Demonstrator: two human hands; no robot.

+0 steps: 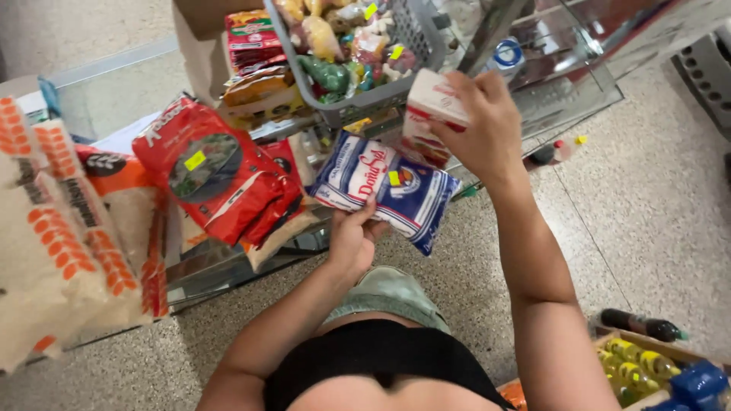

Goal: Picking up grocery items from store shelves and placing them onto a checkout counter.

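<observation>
Nearest the camera, at the bottom right, a crate holds yellow-capped bottles, with a dark bottle lying just beyond it on the speckled floor.

The left hand reaches up from below and is closed on the lower edge of a blue-and-white bag, thumb on its face and fingers behind. The bag is held tilted in the air just off the front edge of the glass counter, with a small yellow sticker on its front.

The right hand is raised higher and farther out, wrapped around a small white-and-red carton, which it holds above and just to the right of the bag, close to the near wall of a grey plastic basket.

On the counter itself, along the left edge, lie large white sacks with orange dots, overlapping one another. Beside them, toward the middle of the counter, a red bag with a yellow sticker rests tilted on top of paler packets that reach the front edge.

Farther back, the grey basket sits at the counter's far side, filled with small mixed packets, several with yellow tags. To its left stands a stack of red and orange packets against a brown cardboard box.
</observation>
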